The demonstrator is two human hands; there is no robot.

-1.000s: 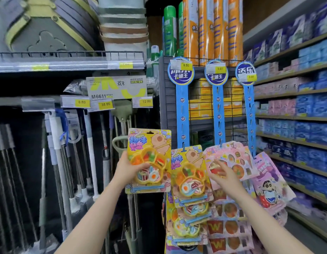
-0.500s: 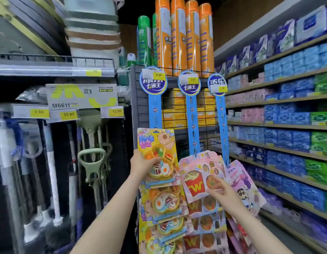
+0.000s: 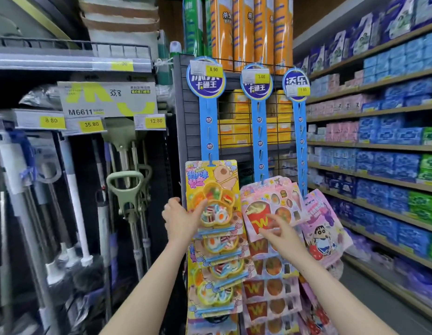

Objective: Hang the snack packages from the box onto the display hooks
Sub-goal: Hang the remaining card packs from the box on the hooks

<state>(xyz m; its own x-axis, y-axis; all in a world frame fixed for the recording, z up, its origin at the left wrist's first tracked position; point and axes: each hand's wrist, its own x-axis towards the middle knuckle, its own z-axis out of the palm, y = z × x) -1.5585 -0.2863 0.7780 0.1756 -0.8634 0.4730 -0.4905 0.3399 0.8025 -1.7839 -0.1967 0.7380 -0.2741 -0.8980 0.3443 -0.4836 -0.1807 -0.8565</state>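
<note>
While hung at the top of the left blue plastic hook strip (image 3: 209, 131), yellow carton-backed snack package (image 3: 211, 189), left hand (image 3: 183, 220) fingers clamped on its edge; right hand (image 3: 281, 234) fingers apart beside pink snack package (image 3: 273, 209); grey-handled mops (image 3: 127, 189) left.

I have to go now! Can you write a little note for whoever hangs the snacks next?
Left hand grips the top yellow snack package, which looks hooked on the left blue hanging strip.
Right hand is open, fingers touching the pink fries package on the middle strip.
Done: both strips carry packages lower down.
Left: check the yellow one holds, let go. The box is out of view.
</note>
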